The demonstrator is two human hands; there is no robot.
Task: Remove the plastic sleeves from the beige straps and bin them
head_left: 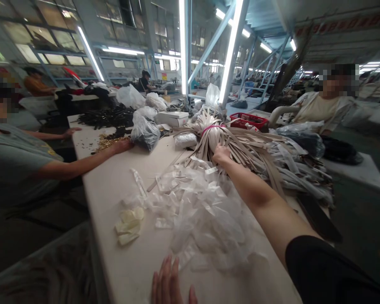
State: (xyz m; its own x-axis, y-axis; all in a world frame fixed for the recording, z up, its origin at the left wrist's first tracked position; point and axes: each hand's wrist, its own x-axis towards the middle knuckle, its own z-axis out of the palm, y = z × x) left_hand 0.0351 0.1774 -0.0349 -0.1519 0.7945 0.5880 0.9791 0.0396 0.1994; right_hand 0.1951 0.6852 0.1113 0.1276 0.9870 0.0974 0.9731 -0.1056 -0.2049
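My right hand (221, 154) reaches far across the table, its fingers closed on a bundle of pale beige strips (213, 136) tied with a pink band. More flat beige and white strips (272, 158) fan out to the right of it. At the near edge my left hand (171, 283) lies with fingers stretched, holding nothing. Just beyond those fingers spreads a heap of crumpled clear plastic bags (205, 207). Left of this heap sits a crumpled pale yellow piece (129, 226), paper or cloth, I cannot tell which.
On the left, a co-worker's hand (123, 145) touches the table (104, 202) beside small gold pieces (110, 142) and a plastic bag of dark items (145, 133). A white box (172, 117) and a red basket (248, 120) stand behind. Another person (326, 107) is at the right.
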